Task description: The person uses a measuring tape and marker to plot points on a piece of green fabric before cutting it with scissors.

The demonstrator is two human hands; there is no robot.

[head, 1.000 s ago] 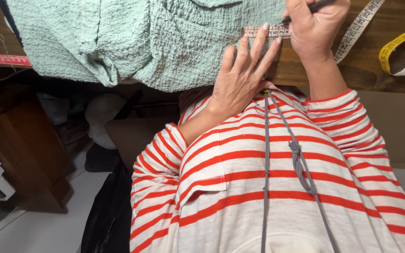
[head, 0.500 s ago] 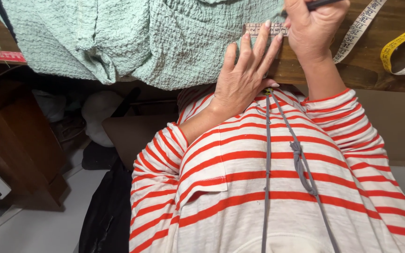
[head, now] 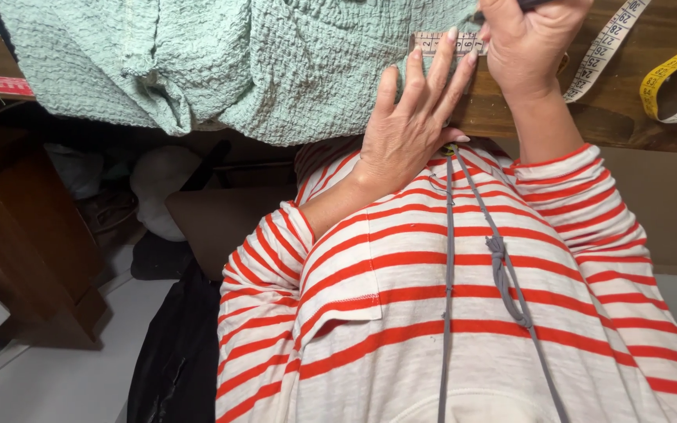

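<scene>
— Mint crinkled cloth [head: 260, 63] hangs over the wooden table [head: 613, 110]?
— Yes. Left hand [head: 409, 129] lies spread, pressing the clear ruler [head: 436, 41] flat. At one o'clock, right hand [head: 530, 43] pinches a dark pen [head: 530, 5].

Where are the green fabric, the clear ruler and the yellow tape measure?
green fabric [head: 260, 70], head view, crinkled middle.
clear ruler [head: 434, 41], head view, marked strip above the fingers.
yellow tape measure [head: 671, 66], head view, curved yellow band.
</scene>
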